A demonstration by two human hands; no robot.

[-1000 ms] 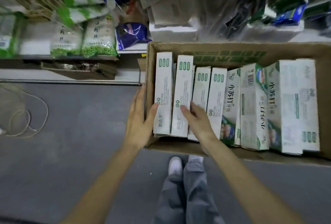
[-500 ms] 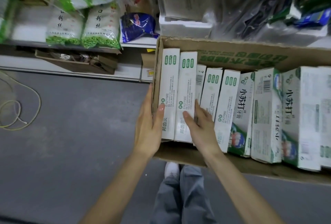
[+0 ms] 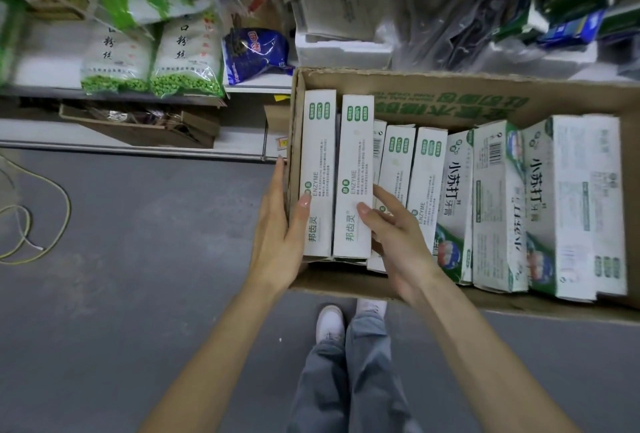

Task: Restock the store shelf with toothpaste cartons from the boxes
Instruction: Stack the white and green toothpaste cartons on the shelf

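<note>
- Head view: at the far left, a pale cord (image 3: 64, 221) lies in loops on the grey floor (image 3: 138, 294).
- Beyond it, a low shelf (image 3: 41, 67) carries two green-and-white bags (image 3: 152, 61) side by side. A blue bag (image 3: 256, 51) sits just to their right, and a flat cardboard tray (image 3: 138, 124) sits under the shelf.
- The left hand (image 3: 280, 235) is at the left wall of the cardboard box (image 3: 450, 86). Its fingers (image 3: 278, 176) lie straight along the outside of that wall. Its thumb reaches inside and presses on the face of the first ENZYME carton (image 3: 317, 162), so wall and carton are pinched between them.
- The first ENZYME carton stands on edge against the left wall, touching the second ENZYME carton (image 3: 355, 162). Both reach closer to the far wall than the cartons beside them.
- Below the box, two white shoes (image 3: 330, 323) and grey trousers (image 3: 346, 380) show.
- The right hand (image 3: 398, 242) grips the second ENZYME carton, with its thumb on the front face. Its fingers (image 3: 384, 197) are slipped in on the carton's right side.
- More ENZYME cartons (image 3: 427, 172) stand in a row inside the box to the right. After them come green-and-white cartons with a teeth picture (image 3: 498, 204), packed side by side up to the right wall.
</note>
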